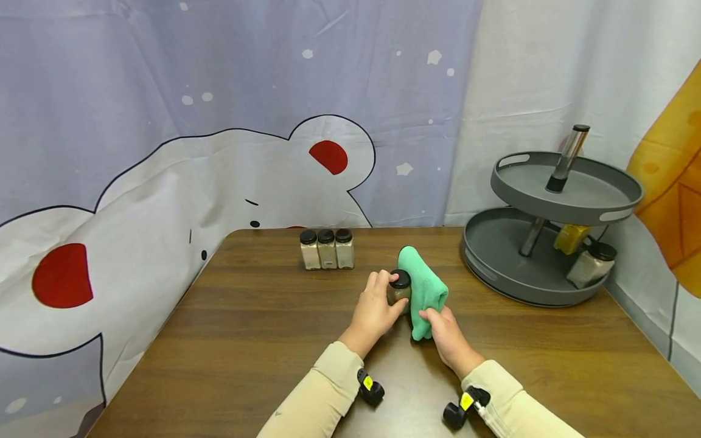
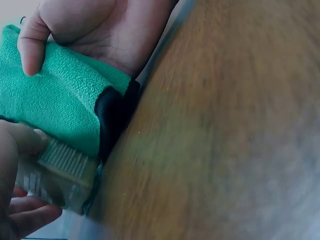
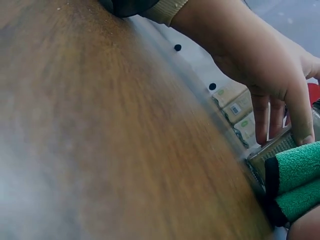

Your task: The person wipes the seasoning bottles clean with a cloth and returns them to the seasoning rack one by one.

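Observation:
My left hand (image 1: pixel 376 308) grips a small clear spice jar (image 1: pixel 399 292) with a black lid, thumb on one side and fingers on the other. In the left wrist view the jar (image 2: pixel 65 172) shows a ribbed side and printed marks. My right hand (image 1: pixel 446 336) holds a folded green cloth (image 1: pixel 424 286) with dark edging, its thumb on top of the folds. The cloth lies against the jar's right side. Much of the right hand's fingers is hidden behind the cloth. In the right wrist view the left hand (image 3: pixel 270 60) reaches down to the jar beside the cloth (image 3: pixel 300 170).
Three black-lidded jars (image 1: pixel 327 249) stand in a row toward the table's back edge. At the right is a grey two-tier round rack (image 1: pixel 547 292); its lower tier bears a tilted jar (image 1: pixel 591 264) and a yellow item (image 1: pixel 571 238). A printed curtain (image 1: pixel 274 170) hangs behind the wooden table (image 1: pixel 246 340).

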A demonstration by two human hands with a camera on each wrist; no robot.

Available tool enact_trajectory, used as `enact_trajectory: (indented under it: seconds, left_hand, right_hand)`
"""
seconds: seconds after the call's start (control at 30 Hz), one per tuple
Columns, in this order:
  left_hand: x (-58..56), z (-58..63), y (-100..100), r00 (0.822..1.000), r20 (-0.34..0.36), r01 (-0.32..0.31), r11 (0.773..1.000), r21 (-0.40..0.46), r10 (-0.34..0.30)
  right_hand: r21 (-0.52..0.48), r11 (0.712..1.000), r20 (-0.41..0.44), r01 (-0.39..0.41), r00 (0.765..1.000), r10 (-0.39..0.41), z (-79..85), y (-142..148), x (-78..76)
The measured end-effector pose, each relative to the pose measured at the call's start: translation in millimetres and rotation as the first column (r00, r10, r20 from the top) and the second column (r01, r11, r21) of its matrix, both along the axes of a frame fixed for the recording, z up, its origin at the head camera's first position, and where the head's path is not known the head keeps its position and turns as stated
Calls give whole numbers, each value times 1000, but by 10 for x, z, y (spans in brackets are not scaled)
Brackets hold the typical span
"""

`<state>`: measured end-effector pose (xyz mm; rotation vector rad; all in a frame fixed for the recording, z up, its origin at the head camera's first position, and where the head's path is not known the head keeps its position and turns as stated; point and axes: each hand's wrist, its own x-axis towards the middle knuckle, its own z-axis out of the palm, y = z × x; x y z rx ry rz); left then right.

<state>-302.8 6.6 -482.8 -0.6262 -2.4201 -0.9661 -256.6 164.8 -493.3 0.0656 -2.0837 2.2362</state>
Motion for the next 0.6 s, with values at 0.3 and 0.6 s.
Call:
enact_trajectory:
  seconds: [0.3, 0.6]
  left_hand:
    - [-106, 100, -233, 947, 134, 298, 954, -32, -291]
    - [-119, 84, -241, 923, 131, 369, 929, -36, -361]
  right_hand:
    - [-45, 997, -24, 64, 998, -65, -33, 24, -34]
    - [-20, 998, -5, 59, 998, -59, -11, 32, -46]
